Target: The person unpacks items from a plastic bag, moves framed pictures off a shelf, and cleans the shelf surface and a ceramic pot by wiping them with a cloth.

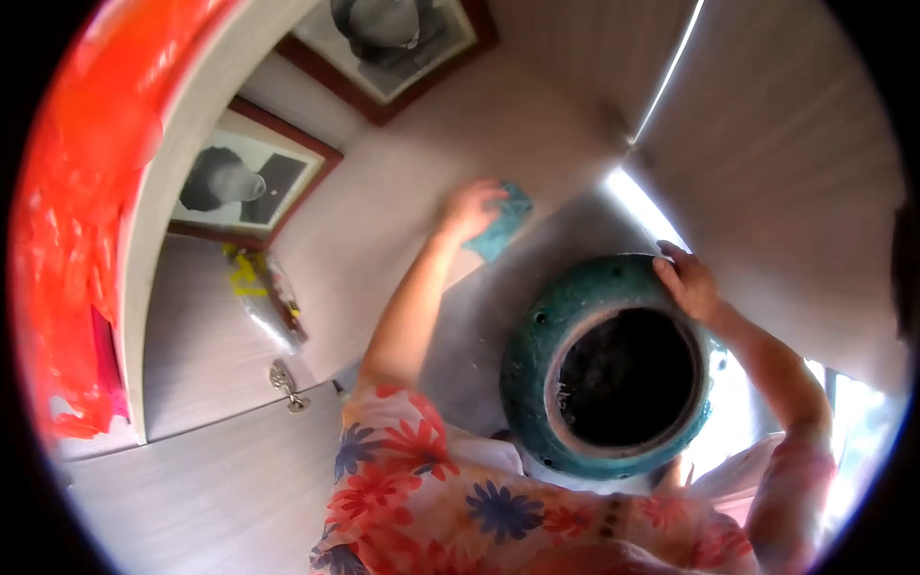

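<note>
Left hand: fingers curled over a teal cloth, holding it; slightly blurred.
Right hand: laid on the outer edge of a green pot, thumb on its top; a firm grip or just resting, cannot tell.
Cloth position: ahead of the pot, apart from it, by the lower edge of a wood-look panel; contact with panel or floor unclear.
Cloth hold: bunched under the fingers, rest hanging free; probably leaves loose fabric to meet a surface.
Cloth axis: long way slanted, upper right to lower left; loose end toward the wearer.
Pot position: just in front of the wearer, between the arms; base hidden.
Pot hold: far right edge held, likely to steady the pot or brace the body.
Pot axis: round from above, no long side seen; center line runs through the mouth, which faces up to the camera, dark inside.
Wearer: floral shirt, both arms reaching forward, well apart.
Left side: two picture frames, upper and lower; yellow-and-clear packet; metal handle.
Far left: red plastic.
Beyond pot: bright gap beside another panel.
</note>
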